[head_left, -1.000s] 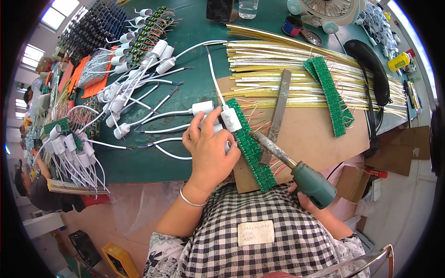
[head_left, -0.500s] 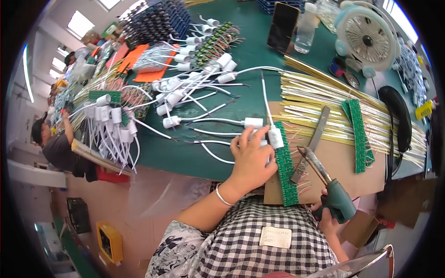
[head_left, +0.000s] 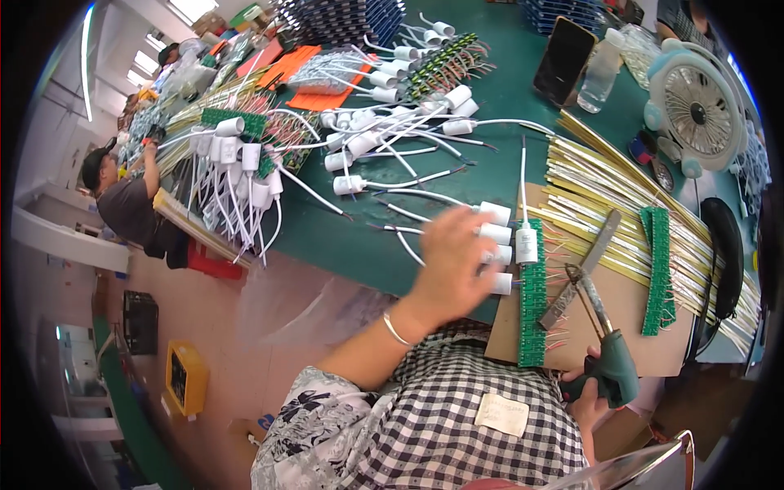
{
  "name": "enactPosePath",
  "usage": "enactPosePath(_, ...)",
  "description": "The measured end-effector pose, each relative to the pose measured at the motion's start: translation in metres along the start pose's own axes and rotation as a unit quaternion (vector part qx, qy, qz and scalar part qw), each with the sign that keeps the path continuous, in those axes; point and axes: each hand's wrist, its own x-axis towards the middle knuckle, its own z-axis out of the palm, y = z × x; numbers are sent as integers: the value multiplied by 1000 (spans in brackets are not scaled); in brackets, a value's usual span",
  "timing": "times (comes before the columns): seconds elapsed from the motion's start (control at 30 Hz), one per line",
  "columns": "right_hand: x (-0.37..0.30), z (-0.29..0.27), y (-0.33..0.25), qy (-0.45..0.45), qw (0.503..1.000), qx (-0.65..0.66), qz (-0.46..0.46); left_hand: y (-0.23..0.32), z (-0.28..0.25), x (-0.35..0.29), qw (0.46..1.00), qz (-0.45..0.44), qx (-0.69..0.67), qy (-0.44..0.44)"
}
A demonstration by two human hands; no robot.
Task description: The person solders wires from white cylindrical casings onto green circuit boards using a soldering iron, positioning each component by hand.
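Note:
My left hand (head_left: 451,265), blurred by motion, is over the near edge of the green table, beside a column of white cylindrical housings (head_left: 496,234) with white cables. Whether its fingers hold anything is not clear. Another white cylinder (head_left: 527,245) lies on the upper part of a long green circuit board strip (head_left: 532,314), its cable running away from me. Thin pinkish wires stick out along the strip's right side. My right hand (head_left: 586,400) is closed round the grip of a green soldering gun (head_left: 614,371), whose tip rests near a flat metal bar (head_left: 600,245) lying across the cardboard.
Under the board lies brown cardboard (head_left: 621,351). More green strips (head_left: 656,273) and a bundle of yellow-silver strips (head_left: 604,188) lie rightward. A phone (head_left: 563,61), a bottle (head_left: 600,73) and a fan (head_left: 694,110) stand at the back. Cabled white cylinders (head_left: 367,147) pile up leftward; a person (head_left: 131,200) is beyond.
My left hand has drawn back leftward from the cylinder on the board, uncovering the column of cylinders. The whole view has shifted. My right hand still holds the soldering gun.

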Motion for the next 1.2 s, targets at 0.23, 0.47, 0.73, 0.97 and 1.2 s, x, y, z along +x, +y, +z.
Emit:
enactPosePath(0.23,8,11,-2,28,1000,-6,5,-114,-101,-18,897,-320,292,88)
enactPosePath(0.47,3,13,-14,77,996,-55,4,-141,-98,-14,896,-238,376,-2)
enactPosePath(0.73,13,-4,5,27,999,-24,15,-150,-146,20,978,-152,-35,141)
enactPosePath(0.97,30,-33,3,-60,992,7,110,-113,-130,82,875,10,-357,327)
enactPosePath(1.2,46,-71,28,-112,970,117,181,3,-65,57,993,115,-34,2)
